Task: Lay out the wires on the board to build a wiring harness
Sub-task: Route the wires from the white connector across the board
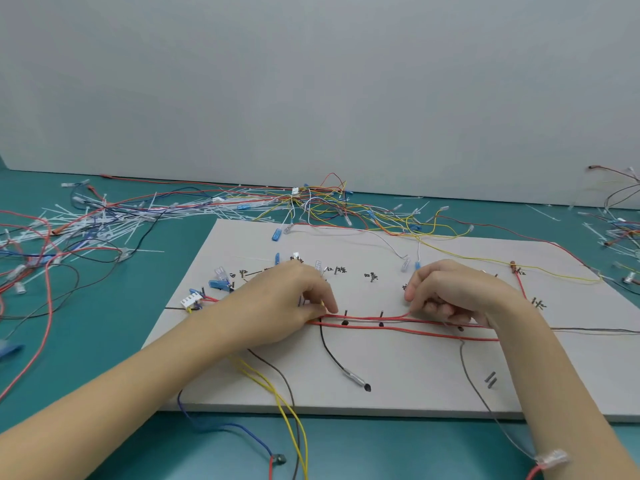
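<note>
Two bare hands worked a bundle of red wires [398, 323] across the middle of a pale board [415, 375] that lay flat on a teal desk [156, 258], near its front edge. The left hand [277, 303] rested on the board's left half, its fingers [329, 299] curled and pinching the red wires where they met a row of short black pegs [346, 312]. The right hand [446, 292] sat toward the board's right half, fingers curled together and clamped on the same red wires, lifting one strand slightly off the surface. A black wire [329, 351] ran from the bundle toward the board's front edge and ended in a metal-tipped sleeve. Yellow wires [277, 393] and a blue wire [221, 424] trailed off the front edge onto the desk. A white plug [190, 301] sat at the board's left edge, with blue connectors [220, 284] just beside it. Handwritten marks dotted the board's far half. A tangle of loose coloured wires [322, 199] and white cable ties [97, 226] was heaped along the desk's back and left edges, against a grey wall [311, 81].
</note>
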A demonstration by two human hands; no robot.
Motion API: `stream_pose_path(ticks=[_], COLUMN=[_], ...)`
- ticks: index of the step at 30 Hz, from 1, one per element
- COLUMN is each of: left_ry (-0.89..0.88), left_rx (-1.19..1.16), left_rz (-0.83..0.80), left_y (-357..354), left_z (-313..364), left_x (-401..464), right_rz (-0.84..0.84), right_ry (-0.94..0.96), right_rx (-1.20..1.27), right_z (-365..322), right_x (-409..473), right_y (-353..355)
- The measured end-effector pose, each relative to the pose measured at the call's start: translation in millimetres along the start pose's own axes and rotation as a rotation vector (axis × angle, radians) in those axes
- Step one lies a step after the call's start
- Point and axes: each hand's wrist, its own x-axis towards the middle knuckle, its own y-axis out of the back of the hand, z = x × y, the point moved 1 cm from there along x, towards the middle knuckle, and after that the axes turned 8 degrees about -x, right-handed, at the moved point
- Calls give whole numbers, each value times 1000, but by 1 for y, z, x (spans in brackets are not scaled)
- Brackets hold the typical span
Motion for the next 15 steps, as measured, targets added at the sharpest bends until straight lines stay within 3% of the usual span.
stream_pose_path(ticks=[8,15], left_ry=[-181,-166], left_rx=[239,374], left_rz=[-79,-96], left_y=[-22,-26], left_z=[22,28], left_x=[2,8], right_rz=[21,-90], right_ry=[60,181], right_rx=[44,226], right_z=[4,6], right_x=[-1,-3], right_y=[7,13])
